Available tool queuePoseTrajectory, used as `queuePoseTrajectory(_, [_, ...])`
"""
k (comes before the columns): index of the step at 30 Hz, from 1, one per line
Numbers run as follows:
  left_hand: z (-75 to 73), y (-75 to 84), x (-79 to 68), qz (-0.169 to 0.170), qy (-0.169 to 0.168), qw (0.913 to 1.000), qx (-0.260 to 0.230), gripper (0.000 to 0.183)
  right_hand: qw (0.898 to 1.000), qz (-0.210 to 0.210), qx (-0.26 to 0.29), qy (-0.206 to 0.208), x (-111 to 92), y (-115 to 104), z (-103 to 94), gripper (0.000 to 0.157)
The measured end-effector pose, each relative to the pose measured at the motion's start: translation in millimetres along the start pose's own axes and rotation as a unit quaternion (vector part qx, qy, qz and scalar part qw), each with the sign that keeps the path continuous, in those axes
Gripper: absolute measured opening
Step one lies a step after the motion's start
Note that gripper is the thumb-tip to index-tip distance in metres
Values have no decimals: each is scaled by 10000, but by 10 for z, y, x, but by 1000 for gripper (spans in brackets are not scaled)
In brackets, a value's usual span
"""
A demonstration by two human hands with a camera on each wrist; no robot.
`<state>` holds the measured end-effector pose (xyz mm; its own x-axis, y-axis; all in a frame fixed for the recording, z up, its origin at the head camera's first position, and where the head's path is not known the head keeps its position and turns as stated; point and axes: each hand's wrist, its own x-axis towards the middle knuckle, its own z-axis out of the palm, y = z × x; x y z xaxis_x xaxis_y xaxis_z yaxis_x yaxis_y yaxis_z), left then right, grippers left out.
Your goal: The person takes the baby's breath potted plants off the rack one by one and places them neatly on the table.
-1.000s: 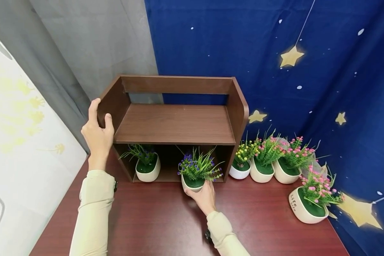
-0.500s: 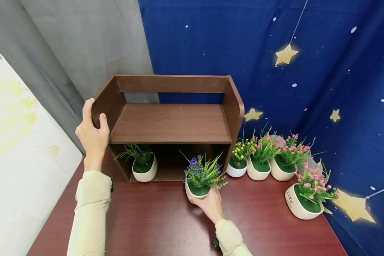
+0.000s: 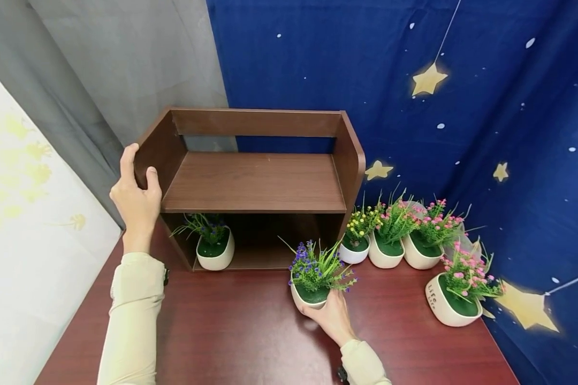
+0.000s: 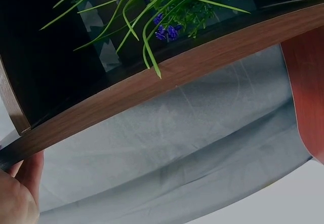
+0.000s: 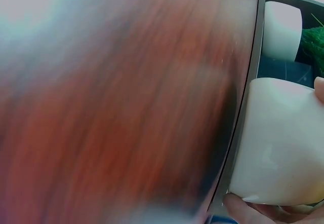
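Note:
My right hand grips a white pot of artificial purple flowers just in front of the shelf's lower opening, over the table. In the right wrist view its white pot appears with fingertips at the rim and base. At the brown wooden shelf, my left hand holds the left side panel, thumb on the inner side. The left wrist view shows that hand at the panel's edge. Another potted purple plant stands inside the lower compartment, at the left.
Right of the shelf stand a yellow-flowered pot and two pink-flowered pots. A pink-flowered pot with lettering is nearer the table's right edge. The reddish table spreads in front; a blue star curtain hangs behind.
My right hand has drawn the purple-flowered pot out of the lower compartment, toward me and to the right. My left hand stays on the side panel. The head view has shifted slightly.

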<state>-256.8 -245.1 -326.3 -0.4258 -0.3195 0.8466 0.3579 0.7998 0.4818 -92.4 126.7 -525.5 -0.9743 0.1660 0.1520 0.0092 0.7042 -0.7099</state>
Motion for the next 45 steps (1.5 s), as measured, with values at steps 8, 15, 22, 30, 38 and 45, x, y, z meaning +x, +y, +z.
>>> queuePoseTrajectory(8, [-66,150,19,44,29,10000,-33,43,9998,-160,-57,121,-85,158,-211,83])
queuePoseTrajectory(15, [-110,254,5,-20,26,10000,-64,42,9998,36,-126,172,-140,330,-384,81])
queuePoseTrajectory(22, [-53,95,0,-31,16,10000,7,43,9993,186,-66,327,-157,524,-570,82])
queuePoseTrajectory(30, [-104,231,9,32,56,10000,-52,42,9981,355,-56,497,-108,754,-830,79])
queuePoseTrajectory(38, [-102,242,10,19,20,10000,-52,42,9958,664,-124,620,-47,928,-1042,76])
queuePoseTrajectory(45, [-96,242,9,4,44,10000,-74,43,9930,854,-187,796,-14,1107,-1190,79])
